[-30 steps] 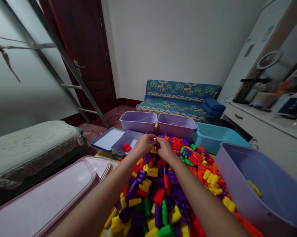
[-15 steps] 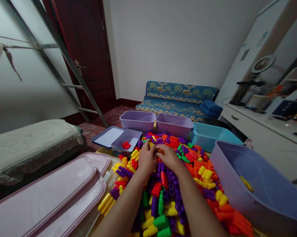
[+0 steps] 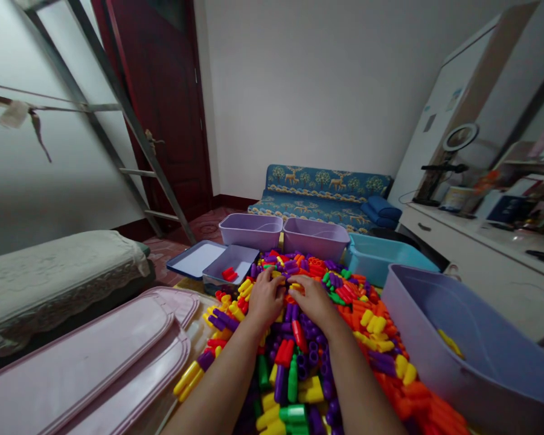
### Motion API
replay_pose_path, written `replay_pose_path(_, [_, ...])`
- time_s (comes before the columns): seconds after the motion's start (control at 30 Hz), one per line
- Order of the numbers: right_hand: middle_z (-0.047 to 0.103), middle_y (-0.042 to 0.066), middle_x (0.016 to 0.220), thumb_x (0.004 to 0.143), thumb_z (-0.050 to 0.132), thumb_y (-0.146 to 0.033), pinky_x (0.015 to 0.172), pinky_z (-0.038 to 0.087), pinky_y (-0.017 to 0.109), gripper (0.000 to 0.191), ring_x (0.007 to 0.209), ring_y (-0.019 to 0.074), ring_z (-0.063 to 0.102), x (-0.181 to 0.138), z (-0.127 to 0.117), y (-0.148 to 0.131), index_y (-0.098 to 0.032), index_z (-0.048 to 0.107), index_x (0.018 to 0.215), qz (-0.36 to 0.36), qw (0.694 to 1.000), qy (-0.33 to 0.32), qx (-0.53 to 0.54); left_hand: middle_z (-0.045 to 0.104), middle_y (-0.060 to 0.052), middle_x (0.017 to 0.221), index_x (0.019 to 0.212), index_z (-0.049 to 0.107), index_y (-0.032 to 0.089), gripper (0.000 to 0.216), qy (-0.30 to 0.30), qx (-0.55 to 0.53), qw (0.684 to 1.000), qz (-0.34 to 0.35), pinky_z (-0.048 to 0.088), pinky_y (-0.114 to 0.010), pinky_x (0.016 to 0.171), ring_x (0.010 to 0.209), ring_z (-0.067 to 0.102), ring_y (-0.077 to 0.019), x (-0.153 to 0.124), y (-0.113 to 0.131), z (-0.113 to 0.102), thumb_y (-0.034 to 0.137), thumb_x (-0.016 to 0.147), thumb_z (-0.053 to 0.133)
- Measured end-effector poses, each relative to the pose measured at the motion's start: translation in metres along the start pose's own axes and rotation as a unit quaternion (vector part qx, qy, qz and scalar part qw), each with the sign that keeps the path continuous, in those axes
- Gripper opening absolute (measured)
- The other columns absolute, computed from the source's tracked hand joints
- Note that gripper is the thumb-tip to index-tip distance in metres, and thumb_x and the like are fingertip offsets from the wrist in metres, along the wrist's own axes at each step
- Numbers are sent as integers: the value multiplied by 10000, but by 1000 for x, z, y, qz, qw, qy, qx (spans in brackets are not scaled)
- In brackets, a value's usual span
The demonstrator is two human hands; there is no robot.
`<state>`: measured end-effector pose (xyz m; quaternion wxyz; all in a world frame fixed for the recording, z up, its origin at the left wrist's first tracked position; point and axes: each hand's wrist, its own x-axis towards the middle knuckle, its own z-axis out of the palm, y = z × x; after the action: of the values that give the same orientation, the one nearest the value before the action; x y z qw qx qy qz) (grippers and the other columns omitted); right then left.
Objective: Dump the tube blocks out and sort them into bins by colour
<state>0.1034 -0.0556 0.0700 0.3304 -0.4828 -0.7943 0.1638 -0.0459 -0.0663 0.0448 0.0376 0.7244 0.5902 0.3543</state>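
A big heap of plastic peg blocks (image 3: 326, 338) in purple, yellow, red, orange and green covers the surface before me. My left hand (image 3: 265, 297) and my right hand (image 3: 311, 299) lie side by side on the far middle of the heap, fingers curled down into the blocks. What the fingertips grip is hidden among the pieces. Just left of my left hand stands a small grey-blue tray (image 3: 238, 258) holding a few red blocks (image 3: 227, 274).
Two lilac bins (image 3: 250, 223) (image 3: 316, 234) and a blue bin (image 3: 380, 252) stand behind the heap. A large lilac tub (image 3: 471, 314) with a yellow block is at the right. Pink lids (image 3: 86, 362) lie at the left, beside a bed (image 3: 49, 272). A ladder, door and sofa stand further back.
Both hands drew back from the heap's far edge toward its middle and now press down into the blocks. The view tilted up slightly.
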Motion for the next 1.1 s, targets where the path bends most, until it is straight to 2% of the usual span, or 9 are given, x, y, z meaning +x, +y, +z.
replay_pose_path(0.3, [702,108,1073,822,549,-129,981,432,349,271,1055,212,614,1,9,-1,-134,702,1045,-8,1000,-1,-16,532,-94,1307,1095,702,223,308,0,-9,1000,13,398,-428,1056,1244,462,-263,1,-6,3,193,829,551])
replay_pose_path(0.83, [704,86,1079,807,560,-151,1003,420,401,232,1065,217,602,-1,12,4,-174,717,976,-9,998,30,56,518,-93,1325,1097,700,237,311,-8,-26,1000,-15,389,-409,1046,1243,449,-268,0,0,-3,197,823,560])
replay_pose_path(1.1, [698,92,1085,813,546,-167,1010,420,412,238,1069,217,598,-2,9,0,-171,711,984,0,997,26,74,522,-92,1312,1094,697,237,314,-9,-38,999,-21,399,-418,1037,1232,444,-269,1,1,-3,178,813,568])
